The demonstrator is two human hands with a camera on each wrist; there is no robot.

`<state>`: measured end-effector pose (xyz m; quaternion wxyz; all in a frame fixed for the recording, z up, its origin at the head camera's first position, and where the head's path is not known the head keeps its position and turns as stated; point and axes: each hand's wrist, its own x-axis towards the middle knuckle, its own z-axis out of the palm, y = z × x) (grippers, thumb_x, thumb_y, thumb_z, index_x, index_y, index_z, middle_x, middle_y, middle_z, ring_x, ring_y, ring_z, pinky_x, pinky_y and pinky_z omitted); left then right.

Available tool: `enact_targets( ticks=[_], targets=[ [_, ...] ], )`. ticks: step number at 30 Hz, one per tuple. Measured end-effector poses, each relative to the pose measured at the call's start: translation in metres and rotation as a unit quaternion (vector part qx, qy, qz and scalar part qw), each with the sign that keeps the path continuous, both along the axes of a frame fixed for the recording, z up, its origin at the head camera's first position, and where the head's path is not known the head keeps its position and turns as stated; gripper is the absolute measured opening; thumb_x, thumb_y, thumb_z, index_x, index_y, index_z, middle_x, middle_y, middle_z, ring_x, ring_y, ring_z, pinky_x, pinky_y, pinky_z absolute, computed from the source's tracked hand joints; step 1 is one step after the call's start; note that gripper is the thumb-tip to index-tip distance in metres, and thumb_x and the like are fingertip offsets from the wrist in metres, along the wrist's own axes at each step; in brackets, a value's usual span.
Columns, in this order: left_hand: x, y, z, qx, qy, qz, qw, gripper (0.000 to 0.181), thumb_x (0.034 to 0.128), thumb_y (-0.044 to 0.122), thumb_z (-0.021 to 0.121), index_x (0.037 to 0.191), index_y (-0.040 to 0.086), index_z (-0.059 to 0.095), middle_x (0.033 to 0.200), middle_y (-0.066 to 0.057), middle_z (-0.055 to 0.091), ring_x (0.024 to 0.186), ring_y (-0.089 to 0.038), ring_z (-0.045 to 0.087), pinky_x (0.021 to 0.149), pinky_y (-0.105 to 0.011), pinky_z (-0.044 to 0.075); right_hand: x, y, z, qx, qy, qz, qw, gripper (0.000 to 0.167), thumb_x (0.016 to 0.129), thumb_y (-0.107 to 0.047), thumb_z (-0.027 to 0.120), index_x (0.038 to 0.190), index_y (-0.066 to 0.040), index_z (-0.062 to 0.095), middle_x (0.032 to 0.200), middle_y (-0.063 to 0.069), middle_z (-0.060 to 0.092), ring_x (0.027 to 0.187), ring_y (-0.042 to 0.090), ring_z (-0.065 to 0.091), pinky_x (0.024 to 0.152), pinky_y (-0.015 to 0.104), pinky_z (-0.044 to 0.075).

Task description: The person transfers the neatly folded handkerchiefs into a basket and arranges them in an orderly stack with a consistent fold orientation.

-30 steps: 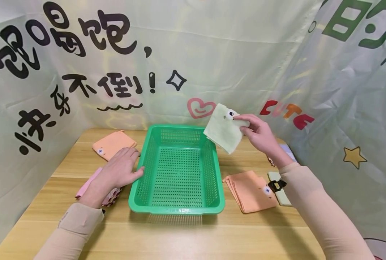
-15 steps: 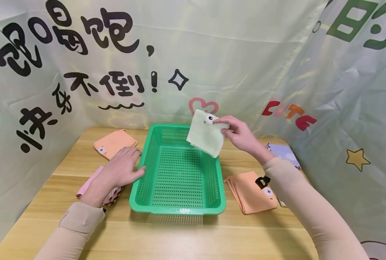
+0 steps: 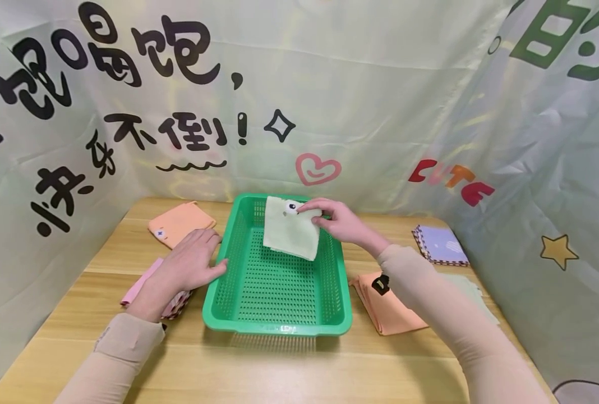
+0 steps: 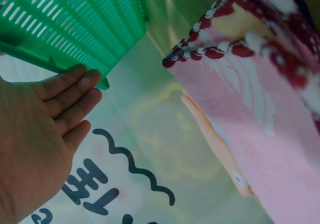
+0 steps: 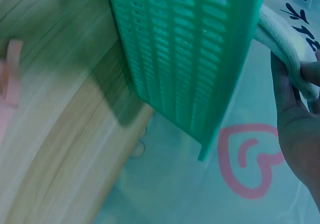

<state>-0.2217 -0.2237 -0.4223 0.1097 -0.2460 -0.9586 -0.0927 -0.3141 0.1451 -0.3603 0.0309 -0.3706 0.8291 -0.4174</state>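
Observation:
My right hand (image 3: 341,220) pinches a folded pale green cloth (image 3: 290,233) by its upper right corner, above the far part of a green plastic basket (image 3: 278,327). A cartoon eye shows on the cloth near my fingertips. In the right wrist view, the cloth (image 5: 287,41) appears past the basket wall (image 5: 175,48), between thumb and fingers of the right hand (image 5: 300,129). My left hand (image 3: 190,261) rests at the basket's left rim. The left wrist view shows the left hand (image 4: 50,119) with fingers extended against the basket edge (image 4: 75,58).
Left of the basket lie a folded orange cloth (image 3: 178,220) and a pink cloth (image 3: 143,280) partly under the left arm. On the right are another orange cloth (image 3: 387,311), a lavender cloth (image 3: 441,245) and a pale green one (image 3: 473,289). A printed fabric backdrop (image 3: 380,84) surrounds the table.
My right hand has carried the pale green cloth left and slightly down, from beyond the basket's right rim to over its inside. The left hand has stayed at the rim.

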Motion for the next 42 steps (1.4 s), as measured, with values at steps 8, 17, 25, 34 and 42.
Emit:
enact_targets(
  ticks=[8,17,25,34,42],
  targets=[
    [-0.001,0.001,0.000,-0.001,-0.006,0.003,1.0000,0.061,0.0947,0.041,0.057,0.129,-0.009,0.060,0.130,-0.025,0.060,0.130,-0.043,0.051,0.116,-0.055,0.037,-0.017,-0.013,-0.015,0.041,-0.051,0.059,0.9961,0.038,0.100,0.004,0.062,0.133,-0.012,0.071,0.139,0.005,0.065,0.084,0.016,0.051,0.075,0.031,0.043],
    [0.000,0.000,-0.001,0.000,-0.006,0.005,1.0000,0.061,0.0944,0.041,0.057,0.129,-0.009,0.060,0.129,-0.024,0.060,0.126,-0.042,0.053,0.114,-0.054,0.038,-0.036,-0.020,-0.031,0.120,-0.019,0.039,0.9919,0.041,0.099,0.005,0.061,0.134,-0.015,0.071,0.139,0.005,0.064,0.088,0.020,0.054,0.078,0.033,0.047],
    [0.000,-0.001,-0.001,0.003,-0.001,0.005,1.0000,0.060,0.0943,0.040,0.057,0.129,-0.009,0.060,0.128,-0.023,0.060,0.125,-0.041,0.053,0.114,-0.054,0.038,-0.047,-0.030,-0.035,0.230,0.091,0.032,0.9685,0.042,0.098,0.004,0.064,0.134,-0.015,0.071,0.141,0.007,0.064,0.133,0.027,0.057,0.107,0.043,0.050],
    [0.001,0.001,-0.001,0.008,0.003,0.001,1.0000,0.059,0.0941,0.040,0.057,0.128,-0.009,0.060,0.128,-0.023,0.060,0.124,-0.041,0.054,0.113,-0.054,0.039,-0.059,-0.033,-0.041,0.339,0.113,0.049,0.9326,0.049,0.099,-0.003,0.066,0.145,-0.020,0.063,0.151,0.002,0.058,0.145,0.026,0.047,0.119,0.044,0.040],
    [0.001,0.000,-0.002,0.008,0.004,0.001,1.0000,0.058,0.0939,0.038,0.057,0.128,-0.009,0.060,0.127,-0.023,0.061,0.123,-0.041,0.054,0.113,-0.054,0.040,-0.058,-0.038,-0.044,0.404,0.135,0.038,0.9039,0.054,0.099,-0.005,0.068,0.150,-0.021,0.058,0.151,0.013,0.052,0.136,0.031,0.053,0.108,0.045,0.049]
  ],
)
